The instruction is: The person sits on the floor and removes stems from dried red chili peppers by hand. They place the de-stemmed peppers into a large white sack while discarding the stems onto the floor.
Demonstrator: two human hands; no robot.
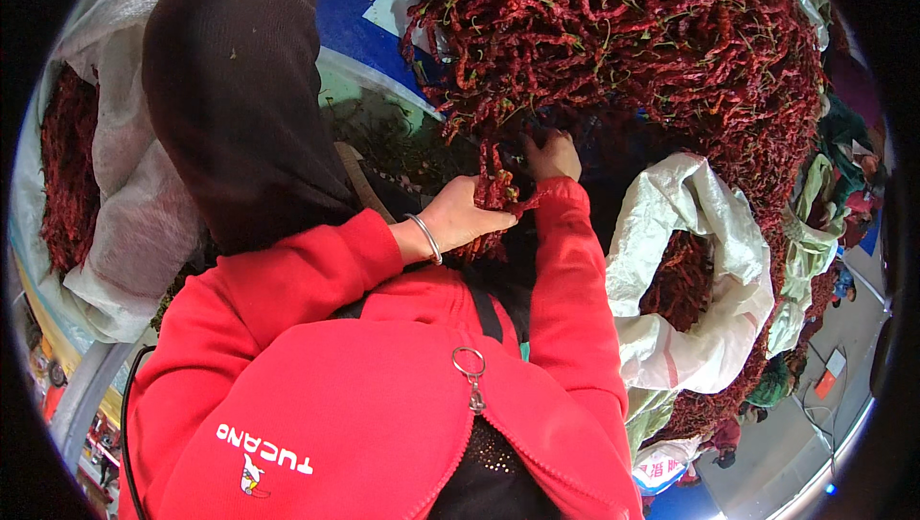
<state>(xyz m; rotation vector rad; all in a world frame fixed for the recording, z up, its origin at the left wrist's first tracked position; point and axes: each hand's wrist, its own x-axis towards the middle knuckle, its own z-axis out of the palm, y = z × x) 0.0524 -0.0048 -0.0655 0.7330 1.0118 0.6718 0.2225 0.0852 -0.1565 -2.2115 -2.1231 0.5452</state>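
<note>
My left hand, with a silver bangle at the wrist, grips a bunch of dried red chili peppers between thumb and fingers. Just to its upper right, my right hand reaches in at the lower edge of a large heap of dried red chilies. Its fingertips are partly hidden in shadow among the peppers, so what they hold does not show. Chilies with green and yellowish stems cover the heap.
A white woven sack with rolled rim, holding chilies, stands at the right. Another woven sack of chilies is at the far left. Stem debris lies beyond my dark-clad leg. Other people are small at the right edge.
</note>
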